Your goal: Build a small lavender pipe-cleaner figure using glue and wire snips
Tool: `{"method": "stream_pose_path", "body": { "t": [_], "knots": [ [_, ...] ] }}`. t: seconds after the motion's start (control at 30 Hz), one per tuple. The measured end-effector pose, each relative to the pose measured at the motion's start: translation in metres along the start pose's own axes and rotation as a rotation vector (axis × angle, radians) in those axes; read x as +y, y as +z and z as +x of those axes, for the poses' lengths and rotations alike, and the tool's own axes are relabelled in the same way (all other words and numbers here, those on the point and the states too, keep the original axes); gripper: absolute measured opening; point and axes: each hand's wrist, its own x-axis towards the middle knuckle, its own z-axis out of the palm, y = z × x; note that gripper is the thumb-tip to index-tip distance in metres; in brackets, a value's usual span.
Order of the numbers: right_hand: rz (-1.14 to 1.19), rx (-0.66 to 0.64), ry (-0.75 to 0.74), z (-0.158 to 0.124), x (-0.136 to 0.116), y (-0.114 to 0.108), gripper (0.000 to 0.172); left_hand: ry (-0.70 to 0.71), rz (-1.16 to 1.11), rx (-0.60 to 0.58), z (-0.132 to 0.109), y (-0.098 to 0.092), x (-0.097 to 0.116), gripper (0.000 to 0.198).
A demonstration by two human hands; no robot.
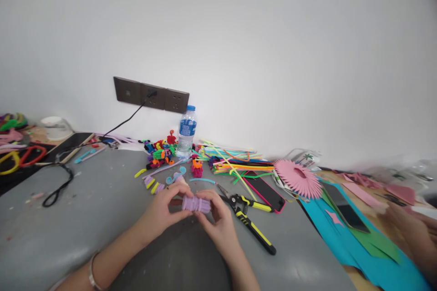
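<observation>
Both my hands meet over the grey table (85,218), holding a lilac coiled pipe-cleaner piece (195,203) between them. My left hand (164,209) pinches its left end with closed fingers. My right hand (218,218) grips its right end, fingers curled round it. Just right of my right hand lie black-and-yellow cutting pliers (251,218). Small bent pipe-cleaner bits in lilac, yellow and blue (164,179) lie just beyond my hands.
A water bottle (186,132), a heap of coloured pipe cleaners (235,160), a pink-cased phone (268,192) and a pink paper fan (297,177) stand further back. Wall sockets (150,95) with a black cable. Another person's hands (413,232) work over blue and green paper (358,254) at right.
</observation>
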Motion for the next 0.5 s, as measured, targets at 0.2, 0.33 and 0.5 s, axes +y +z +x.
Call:
{"method": "stream_pose_path", "body": {
  "t": [0.2, 0.33, 0.5],
  "knots": [
    [0.192, 0.081, 0.079, -0.002, 0.003, 0.000, 0.018, 0.026, 0.008, 0.036, 0.000, 0.002, 0.005, 0.017],
    [0.185, 0.125, 0.076, -0.003, 0.009, -0.002, 0.025, 0.020, 0.041, 0.053, 0.001, 0.002, 0.005, 0.021],
    [0.204, 0.065, 0.106, -0.004, 0.007, -0.003, 0.036, 0.014, 0.034, 0.077, 0.001, 0.001, 0.006, 0.026]
  ]
}}
